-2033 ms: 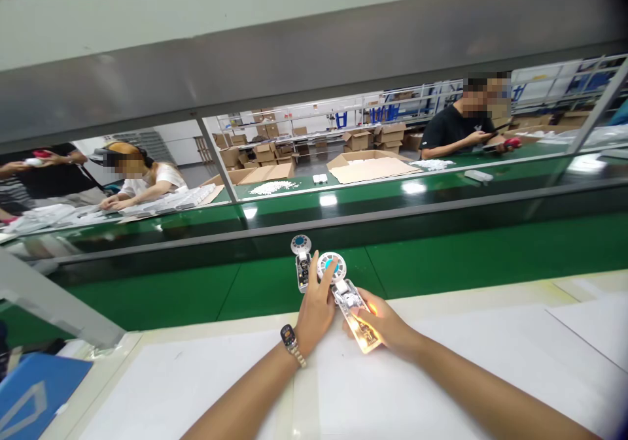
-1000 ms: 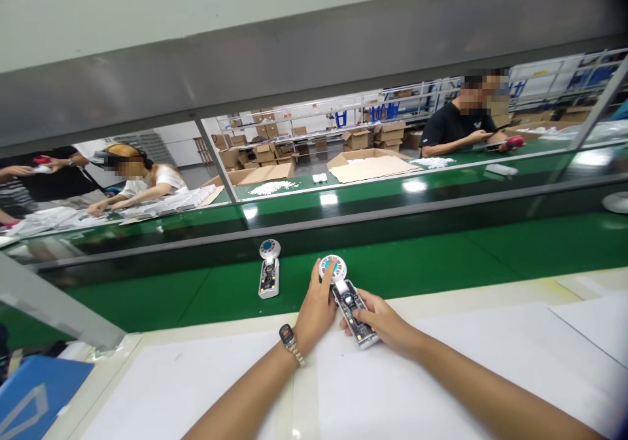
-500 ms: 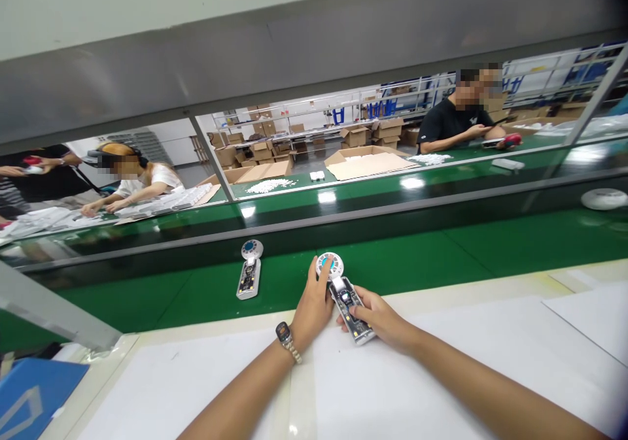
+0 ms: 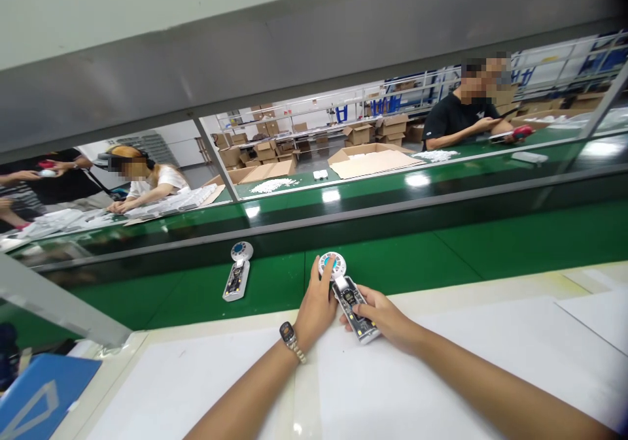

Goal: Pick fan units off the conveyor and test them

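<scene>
Both hands hold a white handheld device (image 4: 354, 309) above the near edge of the green belt. Its lower body is open, showing a dark circuit board with small yellow parts, and its round white head has a blue centre. My left hand (image 4: 318, 303), with a watch on the wrist, grips the round head, one finger lying across its face. Around the lower body my right hand (image 4: 380, 312) is closed, thumb on the board and fingers partly hidden underneath. A second, similar device (image 4: 236, 278) lies on the belt to the left, touched by neither hand.
White sheets (image 4: 441, 361) cover the near worktop beside the green belt (image 4: 392, 247). A blue folder-like object (image 4: 49, 394) lies at lower left near a slanted post (image 4: 63, 299). Across the divider, co-workers sit by white parts and an open carton (image 4: 373, 160).
The second device has shifted left with the green belt. My hands keep the same hold on their device. The view has turned slightly, moving the background a little to the right.
</scene>
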